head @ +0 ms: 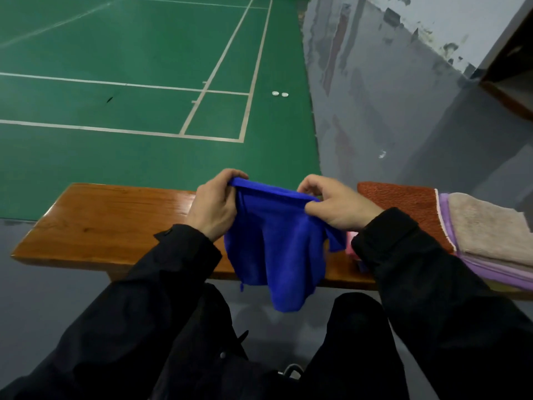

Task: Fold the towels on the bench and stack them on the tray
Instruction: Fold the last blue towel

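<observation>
green court floor lies beyond the wooden tabletop. head view: left hand and right hand each pinch a top corner of the blue towel, top edge running left-right between them, cloth hanging over the tabletop's near edge; other towels lie nearer the right hand.

Hidden behind the black right sleeve: most of a pink cloth. Cut off at the right edge: folded beige towel and purple towels.

Your glossy wooden bench, towels at three o'clock: rust towel, beige towel on purple towels
</observation>
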A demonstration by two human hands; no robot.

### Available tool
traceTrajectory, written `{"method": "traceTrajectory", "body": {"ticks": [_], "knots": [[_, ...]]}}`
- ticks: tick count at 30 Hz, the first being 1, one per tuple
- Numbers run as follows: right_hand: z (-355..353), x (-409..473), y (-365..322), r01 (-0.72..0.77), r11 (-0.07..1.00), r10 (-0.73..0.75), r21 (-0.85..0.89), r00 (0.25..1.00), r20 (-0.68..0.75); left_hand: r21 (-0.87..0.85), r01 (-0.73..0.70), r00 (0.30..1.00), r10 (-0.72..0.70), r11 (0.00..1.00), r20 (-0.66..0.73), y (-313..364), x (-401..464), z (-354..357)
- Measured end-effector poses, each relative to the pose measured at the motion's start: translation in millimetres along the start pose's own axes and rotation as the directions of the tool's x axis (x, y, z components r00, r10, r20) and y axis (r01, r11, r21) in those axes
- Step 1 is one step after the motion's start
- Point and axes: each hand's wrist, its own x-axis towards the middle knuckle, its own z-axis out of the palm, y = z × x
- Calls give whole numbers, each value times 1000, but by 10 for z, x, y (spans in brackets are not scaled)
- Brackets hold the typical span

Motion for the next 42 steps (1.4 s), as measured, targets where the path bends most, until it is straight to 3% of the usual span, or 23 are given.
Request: {"method": "traceTrajectory", "body": {"ticks": [3,5,9,13,16,20,23,26,30,34,37,42], "knots": [[-169,130,0,-19,931,-53,-364,981,-187,71,-44,999,45,997,-20,55,240,-112],[-334,313,-49,-59,859,-139,-509,930,-342,88,-55,995,62,995,-77,160,580,-241],[-766,487,-332,-109,877,-200,-468,803,-561,128,-109,961,138,986,-242,401,1136,-642],[-883,205,-392,32,954,-240,-299,680,-693,163,-261,879,304,951,-366,451,971,-894],[-601,-33,-143,112,947,-293,-302,687,-664,234,-303,892,361,924,-273,140,522,-825],[145,-330,573,99,933,-267,-346,835,-482,296,-287,955,296,911,13,-615,-376,-424],[829,-611,1098,44,965,-129,-257,937,-324,312,-296,940,217,903,263,-1188,-1029,-86],[1305,-811,1390,-98,991,70,-88,957,-282,355,-292,902,133,888,410,-1459,-1343,42],[1394,-824,1434,-153,987,160,47,931,-327,298,-264,889,112,917,444,-1435,-1349,13],[1168,-550,1289,-159,980,113,-120,940,-323,147,-54,920,-8,988,392,-1354,-1106,-47],[1007,-237,1132,-133,972,60,-191,937,-345,219,-39,945,-35,975,324,-1280,-773,0],[1057,102,1059,-264,952,205,-156,926,-318,336,76,936,-184,939,301,-1290,-416,234]]}}
